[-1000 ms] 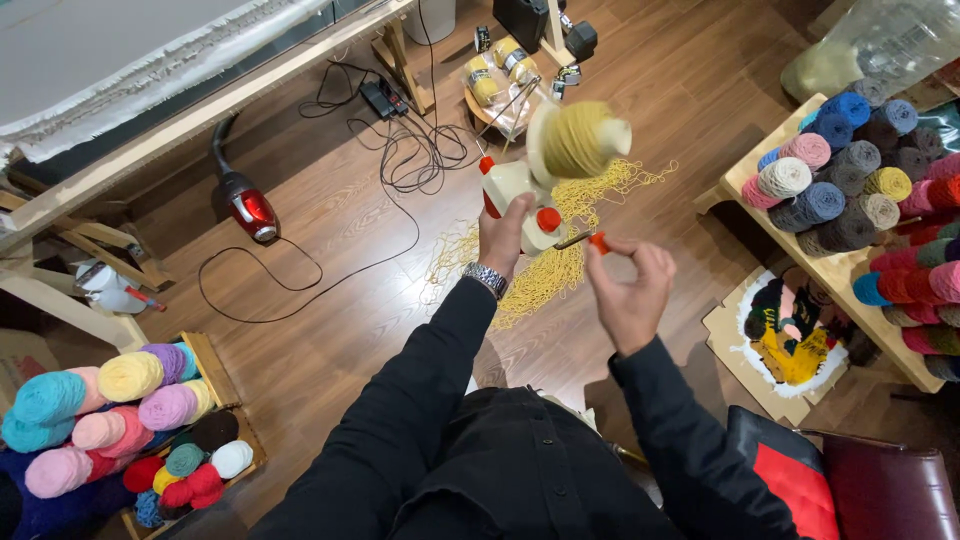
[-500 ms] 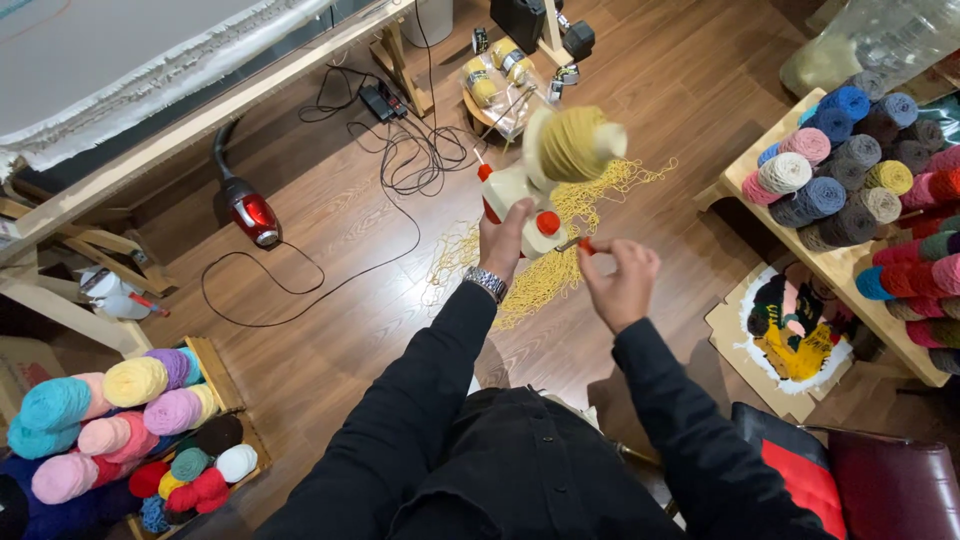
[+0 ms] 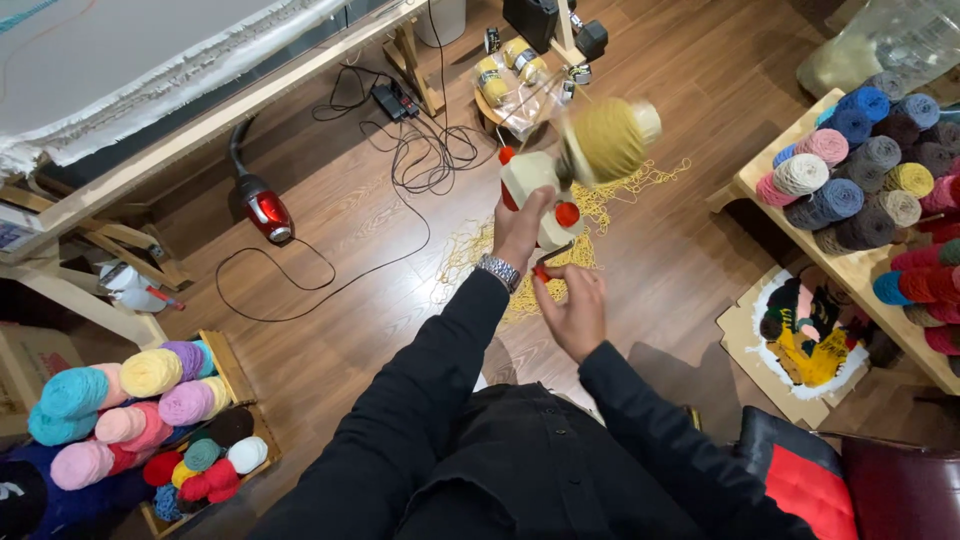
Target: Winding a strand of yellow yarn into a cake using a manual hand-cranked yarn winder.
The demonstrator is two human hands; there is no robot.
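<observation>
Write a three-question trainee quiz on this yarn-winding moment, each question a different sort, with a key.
1. True or false: the left hand holds the white yarn winder.
2. The right hand pinches: A the crank handle; B the red vacuum cleaner; C a skein.
3. What colour is the yarn ball on the winder?

Key: 1 true; 2 A; 3 mustard yellow.
</observation>
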